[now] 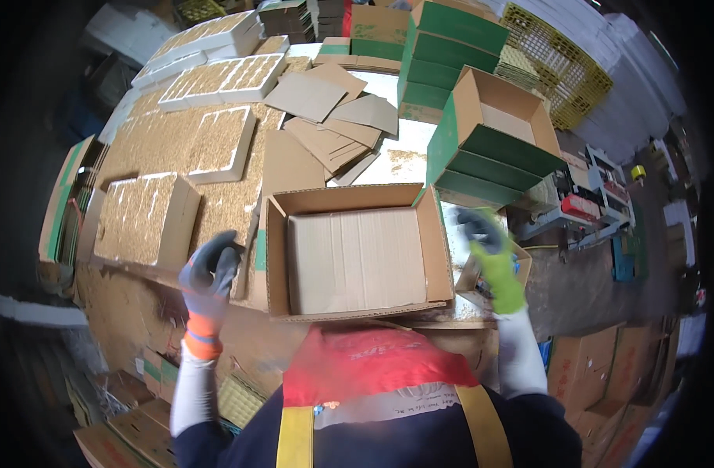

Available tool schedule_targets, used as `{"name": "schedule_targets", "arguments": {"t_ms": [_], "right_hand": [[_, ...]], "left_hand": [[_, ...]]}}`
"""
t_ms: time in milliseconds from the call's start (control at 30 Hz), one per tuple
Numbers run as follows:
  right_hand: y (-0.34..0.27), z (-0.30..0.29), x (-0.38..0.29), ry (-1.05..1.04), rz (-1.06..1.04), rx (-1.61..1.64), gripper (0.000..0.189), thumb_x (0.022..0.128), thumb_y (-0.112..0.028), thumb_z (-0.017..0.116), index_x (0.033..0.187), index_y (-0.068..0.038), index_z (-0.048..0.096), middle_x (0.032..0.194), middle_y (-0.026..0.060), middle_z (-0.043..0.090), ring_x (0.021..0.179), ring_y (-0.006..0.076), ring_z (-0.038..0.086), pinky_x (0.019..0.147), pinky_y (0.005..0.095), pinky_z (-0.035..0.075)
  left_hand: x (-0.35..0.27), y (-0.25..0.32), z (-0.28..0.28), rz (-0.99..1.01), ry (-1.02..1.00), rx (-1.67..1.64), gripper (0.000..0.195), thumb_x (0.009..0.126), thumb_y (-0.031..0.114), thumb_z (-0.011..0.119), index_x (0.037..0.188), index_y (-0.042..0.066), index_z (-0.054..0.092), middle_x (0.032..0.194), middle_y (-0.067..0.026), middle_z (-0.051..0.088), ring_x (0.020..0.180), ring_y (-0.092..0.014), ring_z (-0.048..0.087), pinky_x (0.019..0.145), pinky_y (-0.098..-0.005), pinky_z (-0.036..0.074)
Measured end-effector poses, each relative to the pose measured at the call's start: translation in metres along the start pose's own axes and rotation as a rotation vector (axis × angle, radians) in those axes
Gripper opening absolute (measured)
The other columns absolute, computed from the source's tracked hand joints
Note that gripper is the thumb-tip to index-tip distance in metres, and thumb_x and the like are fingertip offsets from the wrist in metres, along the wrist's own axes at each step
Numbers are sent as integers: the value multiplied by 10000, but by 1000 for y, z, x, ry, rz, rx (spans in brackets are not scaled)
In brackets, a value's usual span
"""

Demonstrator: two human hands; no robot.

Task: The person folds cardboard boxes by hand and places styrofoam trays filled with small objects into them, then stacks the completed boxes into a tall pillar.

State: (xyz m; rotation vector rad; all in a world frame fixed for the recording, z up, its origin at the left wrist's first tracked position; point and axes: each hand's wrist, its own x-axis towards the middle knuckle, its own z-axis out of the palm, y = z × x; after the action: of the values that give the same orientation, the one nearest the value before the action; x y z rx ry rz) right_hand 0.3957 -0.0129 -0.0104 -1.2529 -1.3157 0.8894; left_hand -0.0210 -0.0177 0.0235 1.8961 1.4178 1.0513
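Note:
An open cardboard box (357, 260) sits in front of me on the table, with flat cardboard lining its bottom. My left hand (210, 275), in a grey glove with an orange cuff, hovers just left of the box, fingers curled and thumb apart, holding nothing. To the right of the box is my right hand (488, 240), in a grey and lime-green glove. It is blurred by motion, and I see nothing in its fingers. Below that hand stands a small open carton (523, 272) with small items inside, partly hidden by my forearm.
White trays (222, 143) of tan granular material cover the table's left side, beside a taller block (140, 219). Loose cardboard sheets (333, 117) lie behind the box. Stacked green-and-brown boxes (491, 140) rise at the right. Beyond them are a yellow plastic pallet (558, 70) and a metal-framed machine (596, 187).

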Motion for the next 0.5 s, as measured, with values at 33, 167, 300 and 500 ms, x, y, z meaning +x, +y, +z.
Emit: {"name": "schedule_targets", "arguments": {"t_ms": [33,167,300,500], "right_hand": [[12,12,-1,-77,-102,-75,376,805,-138,697,1143,-10,596,1035,37,613,900,141,582,783,288,481],[49,58,1,-511,-263,-847,510,681,-342,753,1148,-185,623,1142,107,558,1152,342,477,1008,464,341],[91,71,-42,-14,316,-198,877,765,-413,734,1439,-50,306,1436,178,346,1359,319,253,1117,382,216],[-70,58,64,-215,308,83,665,828,-306,720,1345,2,437,1316,124,491,1135,184,504,957,302,415]], "left_hand": [[4,-8,12,-11,150,42,276,845,-12,591,1115,29,628,1128,-123,635,1059,-254,602,919,-362,464],[9,-22,83,449,-165,454,506,730,156,757,1185,49,562,1224,-166,561,1169,-351,502,993,-428,399],[-5,-58,119,-124,301,29,646,771,178,742,1320,15,444,1345,-162,447,1236,-306,437,1058,-427,340],[54,-121,93,-837,-172,-1351,612,928,336,532,1406,-1,354,1410,-117,408,1287,-255,397,1091,-379,315]]}}
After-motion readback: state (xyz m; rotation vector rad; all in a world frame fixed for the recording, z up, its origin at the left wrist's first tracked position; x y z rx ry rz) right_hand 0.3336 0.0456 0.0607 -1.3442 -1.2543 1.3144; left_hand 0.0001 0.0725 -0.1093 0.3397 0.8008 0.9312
